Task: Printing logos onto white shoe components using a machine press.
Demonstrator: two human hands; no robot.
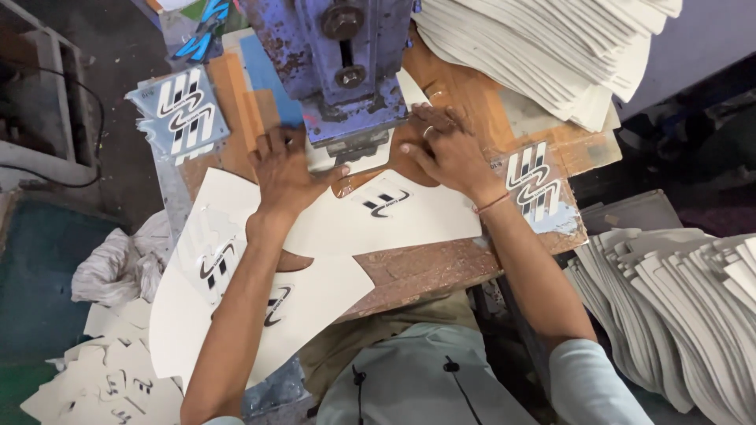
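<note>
My left hand (285,175) and my right hand (442,147) both press flat on a white cut sheet piece (417,216) that lies on the worn wooden bench (425,267). The far edge of the piece reaches under the head of a blue, rusty press machine (346,71). A black wavy mark (383,202) is printed on the piece, between my wrists. A ring is on my right hand and a thin thread band on that wrist. Neither hand grips anything; the fingers lie spread on the sheet.
More printed white pieces (236,291) hang off the bench's near left edge. Transfer film stacks lie at the left (183,114) and right (537,185). Tall stacks of white cut pieces sit at the top right (567,55) and lower right (685,307). Scraps (102,378) lie on the floor.
</note>
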